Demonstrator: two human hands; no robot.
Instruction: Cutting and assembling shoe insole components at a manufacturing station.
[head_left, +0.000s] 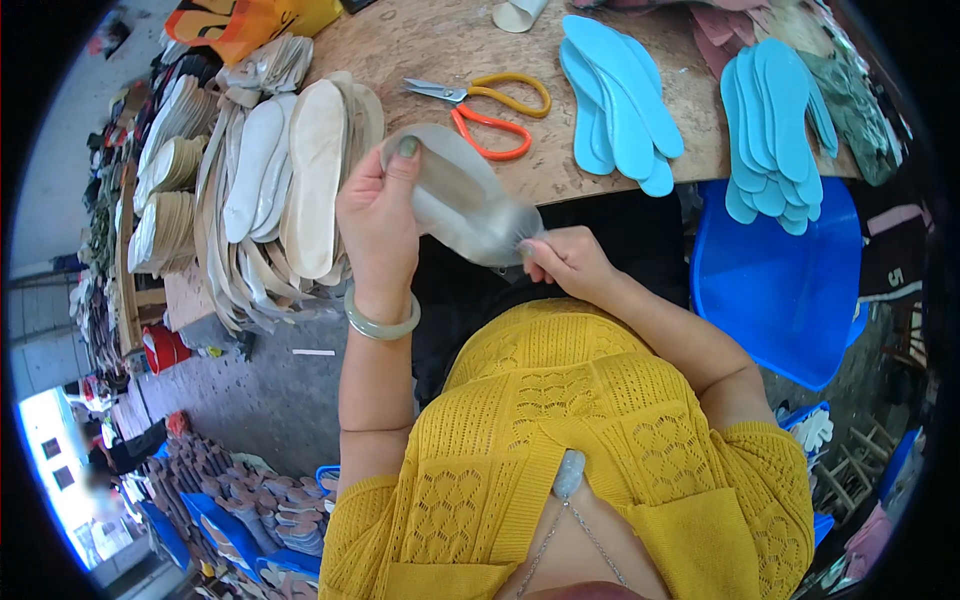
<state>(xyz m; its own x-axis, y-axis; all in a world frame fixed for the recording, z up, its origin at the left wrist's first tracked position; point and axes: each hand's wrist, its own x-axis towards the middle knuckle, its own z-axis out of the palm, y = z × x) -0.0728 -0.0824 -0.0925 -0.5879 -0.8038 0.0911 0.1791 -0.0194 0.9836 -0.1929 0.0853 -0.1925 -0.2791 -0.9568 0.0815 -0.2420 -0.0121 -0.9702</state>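
My left hand grips a pale off-white insole by its upper left end, thumb on top, and holds it over the table's front edge. My right hand is closed in a pinch at the insole's other end. That end is blurred by motion, with a dark smear by the fingertips, so what the pinch holds is unclear. Just beyond the insole lie scissors with one orange and one yellow handle, blades apart. Left of my left hand stand stacked beige and white insoles.
Light blue insoles lie in a pile on the wooden table, and another pile overhangs its front edge. A blue plastic chair stands at the right. An orange bag sits at the far left; a red bucket is lower left.
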